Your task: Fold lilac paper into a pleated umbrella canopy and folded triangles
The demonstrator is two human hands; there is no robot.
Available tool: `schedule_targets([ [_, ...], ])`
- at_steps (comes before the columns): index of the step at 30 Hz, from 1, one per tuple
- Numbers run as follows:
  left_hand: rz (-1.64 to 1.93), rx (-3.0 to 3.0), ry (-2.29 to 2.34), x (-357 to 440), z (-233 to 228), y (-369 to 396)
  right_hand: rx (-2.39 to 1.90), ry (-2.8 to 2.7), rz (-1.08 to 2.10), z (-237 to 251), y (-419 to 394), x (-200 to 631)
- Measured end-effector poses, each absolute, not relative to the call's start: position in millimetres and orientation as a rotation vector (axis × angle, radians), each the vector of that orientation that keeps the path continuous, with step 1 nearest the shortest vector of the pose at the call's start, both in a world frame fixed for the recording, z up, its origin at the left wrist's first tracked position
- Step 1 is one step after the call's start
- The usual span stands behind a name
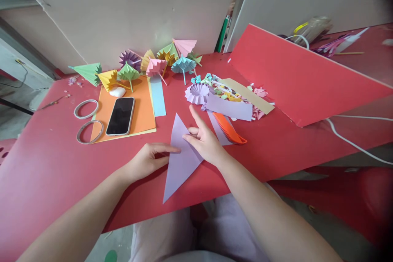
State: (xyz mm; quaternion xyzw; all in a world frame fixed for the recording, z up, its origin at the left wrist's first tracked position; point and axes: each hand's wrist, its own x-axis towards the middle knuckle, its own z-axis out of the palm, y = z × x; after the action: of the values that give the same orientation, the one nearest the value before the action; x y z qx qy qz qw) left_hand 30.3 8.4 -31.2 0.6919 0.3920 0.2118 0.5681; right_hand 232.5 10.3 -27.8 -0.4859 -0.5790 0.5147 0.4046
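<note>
A sheet of light purple paper (183, 166), folded into a triangle, lies on the red table in front of me, one point toward me. My left hand (146, 159) is at its left edge, index finger resting on top and thumb tip at or under the edge. At the right edge, my right hand (204, 139) has its thumb on the paper and its index finger stretched away; the other fingers curl beside the edge, their tips partly hidden. Just right of that hand are an orange toothed tool (230, 129) and a purple paper strip (216, 125) beneath it.
Several folded paper umbrellas (156, 66) stand along the wall. A phone (120, 116) lies on orange paper (144, 110), beside two tape rolls (86, 109). Paper scraps (260, 92) are heaped before a slanted red board (294, 73). A white cable (346, 141) runs at right.
</note>
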Motion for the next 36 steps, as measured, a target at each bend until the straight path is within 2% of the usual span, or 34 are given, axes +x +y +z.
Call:
schedule_targets([
  [8, 0.609, 1.669, 0.887, 34, -23, 9, -1.133, -1.359, 1.390, -30, 10, 231],
  [20, 0.728, 1.548, 1.209, 34, -21, 8, -0.915, -1.213, 1.527, -35, 10, 234],
  [27, 0.837, 1.518, 1.129, 37, -25, 8, -1.093, -1.218, 1.445, -35, 11, 231],
  [36, 0.758, 1.453, 1.080, 38, -20, 3, -1.200, -1.111, 1.398, -32, 11, 225],
])
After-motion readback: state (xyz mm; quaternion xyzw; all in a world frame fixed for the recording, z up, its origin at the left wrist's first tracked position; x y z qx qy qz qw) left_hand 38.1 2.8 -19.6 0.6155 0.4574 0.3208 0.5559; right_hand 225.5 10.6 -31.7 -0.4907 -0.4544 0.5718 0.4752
